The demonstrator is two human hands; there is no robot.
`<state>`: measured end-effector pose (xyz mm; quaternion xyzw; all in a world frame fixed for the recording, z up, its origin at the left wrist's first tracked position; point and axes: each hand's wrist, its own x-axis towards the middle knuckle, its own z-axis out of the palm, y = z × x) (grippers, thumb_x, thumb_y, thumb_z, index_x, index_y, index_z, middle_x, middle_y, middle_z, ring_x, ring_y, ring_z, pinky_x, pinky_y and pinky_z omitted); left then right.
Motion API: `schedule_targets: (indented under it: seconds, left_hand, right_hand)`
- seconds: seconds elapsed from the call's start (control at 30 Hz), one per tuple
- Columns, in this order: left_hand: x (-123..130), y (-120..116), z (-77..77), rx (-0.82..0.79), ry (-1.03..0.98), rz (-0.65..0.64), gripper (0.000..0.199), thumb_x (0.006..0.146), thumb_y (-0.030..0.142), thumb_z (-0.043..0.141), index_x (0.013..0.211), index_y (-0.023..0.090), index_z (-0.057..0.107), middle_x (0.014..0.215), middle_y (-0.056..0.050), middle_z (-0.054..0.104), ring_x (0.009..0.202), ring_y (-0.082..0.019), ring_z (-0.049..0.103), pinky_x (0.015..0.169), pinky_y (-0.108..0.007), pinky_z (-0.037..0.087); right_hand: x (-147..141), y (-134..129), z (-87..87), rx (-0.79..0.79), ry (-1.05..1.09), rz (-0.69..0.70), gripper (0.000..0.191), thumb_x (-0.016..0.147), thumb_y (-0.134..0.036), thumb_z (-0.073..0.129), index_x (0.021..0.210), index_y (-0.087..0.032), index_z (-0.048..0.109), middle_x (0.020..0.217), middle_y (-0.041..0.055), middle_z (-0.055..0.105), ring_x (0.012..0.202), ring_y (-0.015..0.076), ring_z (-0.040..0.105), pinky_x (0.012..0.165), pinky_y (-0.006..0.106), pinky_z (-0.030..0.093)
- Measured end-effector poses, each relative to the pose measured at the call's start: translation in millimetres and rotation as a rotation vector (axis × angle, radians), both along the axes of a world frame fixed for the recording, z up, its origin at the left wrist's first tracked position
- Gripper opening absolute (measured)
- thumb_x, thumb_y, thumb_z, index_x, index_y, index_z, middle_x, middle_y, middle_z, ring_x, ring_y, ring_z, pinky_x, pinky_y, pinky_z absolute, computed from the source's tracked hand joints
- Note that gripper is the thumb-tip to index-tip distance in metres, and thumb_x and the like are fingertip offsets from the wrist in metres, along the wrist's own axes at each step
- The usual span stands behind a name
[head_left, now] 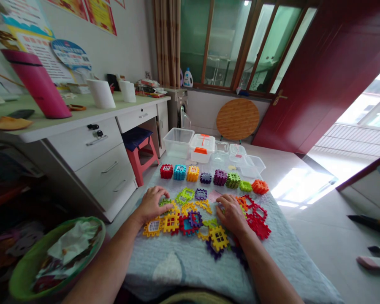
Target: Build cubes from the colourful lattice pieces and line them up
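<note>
My left hand (152, 205) rests at the left of a loose pile of plastic building pieces, thumb and forefinger apart around a green piece (165, 202); I see no firm grip. My right hand (232, 213) lies over the pile's right part, fingers bent downward and apart from the thumb; what is under the palm is hidden. Between the hands are light green pieces (185, 196), a purple piece (201, 194) and a yellow window piece (171, 222). Nearer me lies another yellow window piece (219, 237). Red pieces (259, 226) lie right of my right hand.
Behind the pile runs a row of colour-sorted stacks, among them a red stack (166, 171), a purple stack (220, 177) and an orange stack (260, 186). Clear plastic boxes (178, 142) and a lidded box (202, 148) stand beyond. A green basket (19, 270) is at left.
</note>
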<state>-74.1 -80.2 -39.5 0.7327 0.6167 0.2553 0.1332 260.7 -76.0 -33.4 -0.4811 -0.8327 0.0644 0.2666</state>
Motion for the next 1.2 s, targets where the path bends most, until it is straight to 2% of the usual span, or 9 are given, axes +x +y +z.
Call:
schedule_targets:
  seconds: [0.17,0.3,0.43,0.53,0.63,0.77,0.9,1.1,1.2]
  left_hand:
    - [3,-4,8.2,-0.051,-0.017,-0.081,0.031,0.066,0.049,0.069,0.082,0.022,0.066,0.104,-0.006,0.061,0.104,-0.027,0.053,0.095,-0.040,0.040]
    - [6,-5,12.1,-0.075,-0.110,-0.141,0.028,0.068,0.045,0.067,0.081,0.020,0.062,0.088,-0.003,0.062,0.088,-0.022,0.056,0.082,-0.033,0.046]
    - [8,-5,7.9,-0.142,-0.244,-0.124,0.026,0.071,0.042,0.065,0.083,0.020,0.060,0.085,-0.003,0.062,0.082,-0.020,0.058,0.075,-0.030,0.049]
    - [8,-4,1.7,-0.167,-0.389,-0.106,0.027,0.073,0.042,0.065,0.086,0.020,0.059,0.083,-0.001,0.061,0.080,-0.018,0.059,0.073,-0.029,0.050]
    - [9,-2,-3.1,-0.118,-0.488,-0.050,0.029,0.074,0.044,0.065,0.087,0.020,0.057,0.078,0.000,0.059,0.074,-0.015,0.057,0.068,-0.026,0.050]
    - [16,-3,-0.7,0.155,-0.358,0.088,0.024,0.079,0.043,0.060,0.085,0.020,0.056,0.077,0.000,0.057,0.072,-0.015,0.055,0.070,-0.027,0.049]
    - [29,-6,9.3,0.395,-0.119,0.121,0.020,0.087,0.039,0.050,0.080,0.021,0.057,0.078,-0.003,0.058,0.077,-0.018,0.056,0.079,-0.031,0.047]
    - [42,-12,13.5,0.302,-0.063,-0.162,0.021,0.086,0.040,0.053,0.084,0.020,0.059,0.076,-0.002,0.059,0.073,-0.017,0.057,0.074,-0.029,0.046]
    - [36,-13,13.0,0.273,-0.172,-0.121,0.024,0.089,0.040,0.047,0.089,0.019,0.059,0.081,-0.002,0.061,0.078,-0.017,0.058,0.075,-0.027,0.047]
  right_hand:
    - [-1,0,0.7,0.003,-0.022,-0.003,0.014,0.082,-0.016,0.054,0.090,-0.022,0.064,0.091,0.0065,0.062,0.089,0.0219,0.055,0.084,0.035,0.045]
    - [-2,0,1.4,0.010,-0.034,-0.005,0.013,0.082,-0.017,0.054,0.088,-0.022,0.064,0.090,0.0069,0.062,0.089,0.0219,0.055,0.085,0.035,0.045]
    - [-4,-2,4.0,0.016,-0.001,-0.005,0.015,0.081,-0.015,0.054,0.089,-0.022,0.065,0.091,0.0071,0.063,0.091,0.0225,0.056,0.086,0.036,0.046]
    - [2,1,6.1,0.034,0.133,-0.039,0.017,0.081,-0.016,0.054,0.091,-0.022,0.065,0.092,0.0071,0.064,0.092,0.0225,0.058,0.086,0.037,0.047]
    - [21,9,6.1,0.058,0.355,-0.170,0.015,0.082,-0.023,0.054,0.092,-0.021,0.066,0.092,0.0071,0.066,0.089,0.0220,0.061,0.084,0.036,0.049]
    - [56,20,3.5,0.016,0.563,-0.377,0.019,0.081,-0.031,0.055,0.089,-0.019,0.067,0.087,0.0072,0.069,0.076,0.0205,0.063,0.075,0.035,0.051]
    - [72,21,3.0,-0.060,0.621,-0.443,0.023,0.079,-0.035,0.056,0.089,-0.018,0.067,0.081,0.0063,0.070,0.070,0.0196,0.062,0.069,0.034,0.051]
    - [68,16,6.5,-0.154,0.428,-0.339,0.021,0.076,-0.032,0.057,0.087,-0.018,0.068,0.084,0.0048,0.069,0.075,0.0187,0.062,0.075,0.034,0.050]
    - [71,12,13.5,-0.167,0.363,-0.301,0.021,0.077,-0.031,0.058,0.090,-0.019,0.068,0.089,0.0051,0.068,0.080,0.0185,0.061,0.079,0.034,0.049]
